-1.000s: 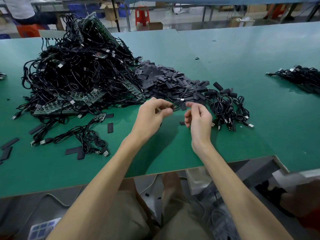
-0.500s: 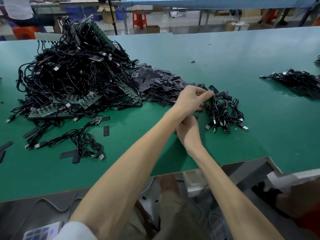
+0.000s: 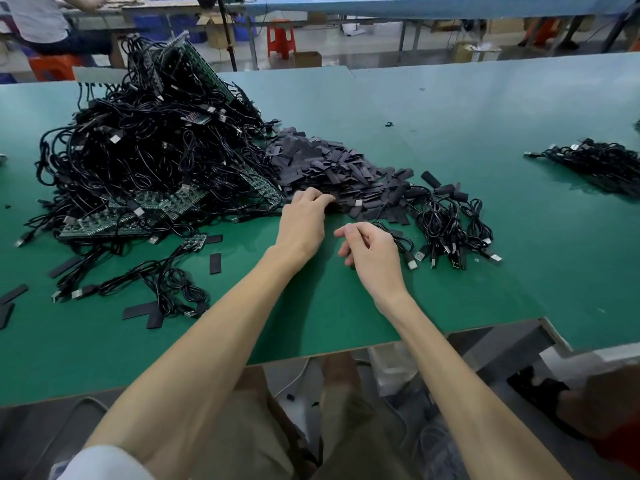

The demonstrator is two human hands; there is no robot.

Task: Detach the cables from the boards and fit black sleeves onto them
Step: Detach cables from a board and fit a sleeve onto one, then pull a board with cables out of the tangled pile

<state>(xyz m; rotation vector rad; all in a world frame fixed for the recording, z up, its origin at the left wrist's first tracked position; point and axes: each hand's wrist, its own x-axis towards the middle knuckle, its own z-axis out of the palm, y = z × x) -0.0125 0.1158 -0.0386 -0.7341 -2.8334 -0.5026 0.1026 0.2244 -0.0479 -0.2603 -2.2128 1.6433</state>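
A big heap of black cables [image 3: 156, 150] tangled with green boards [image 3: 114, 220] fills the left of the green table [image 3: 467, 109]. To its right lies a pile of flat black sleeves [image 3: 329, 164]. My left hand [image 3: 303, 223] reaches to that pile's near edge, bent fingertips on the sleeves; a pinch is hidden. My right hand [image 3: 372, 252] hovers just right of it, fingers loosely curled and holding nothing. Sleeved cables [image 3: 450, 223] lie in a small pile right of my right hand.
Another cable bundle [image 3: 595, 161] lies at the far right. Loose cables [image 3: 166, 282] and stray sleeves [image 3: 215, 263] are scattered front left. The table's front edge runs under my forearms. A seated person [image 3: 38, 19] and a red stool [image 3: 282, 38] are behind the table.
My left hand carried the cable over to the right pile, left it there, and came back left to the sleeve pile. My right hand let go and now hangs empty.
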